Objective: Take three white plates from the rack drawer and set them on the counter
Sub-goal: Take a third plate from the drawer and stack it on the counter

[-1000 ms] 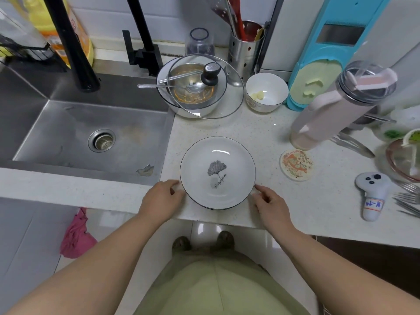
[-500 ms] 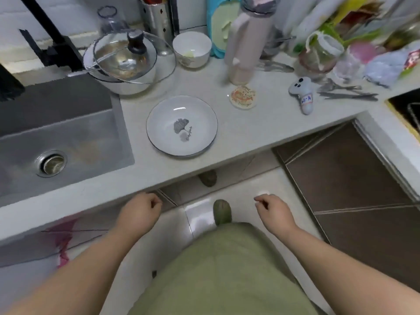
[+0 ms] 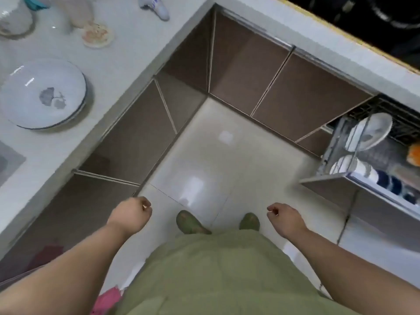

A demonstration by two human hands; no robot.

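Note:
One white plate [image 3: 43, 96] with a dark rim and a grey leaf print lies on the pale counter [image 3: 127, 57] at the left. The rack drawer [image 3: 336, 176] stands pulled out at the right edge, with white plates [image 3: 369, 131] on edge in its wire rack and more dishes below them. My left hand [image 3: 130, 214] hangs low over the floor with fingers curled and nothing in it. My right hand [image 3: 285, 218] is likewise loosely closed and holds nothing, well short of the drawer.
Brown cabinet fronts [image 3: 238, 64] line the corner under the L-shaped counter. A black hob [image 3: 363, 17] sits at the top right. A round coaster [image 3: 97, 35] and a small white figure [image 3: 156, 6] lie on the counter. My feet [image 3: 191, 222] stand on glossy tiles.
Both hands let go of the plate on the counter and dropped to my sides. My view swung right, away from the sink, bringing the open rack drawer into sight.

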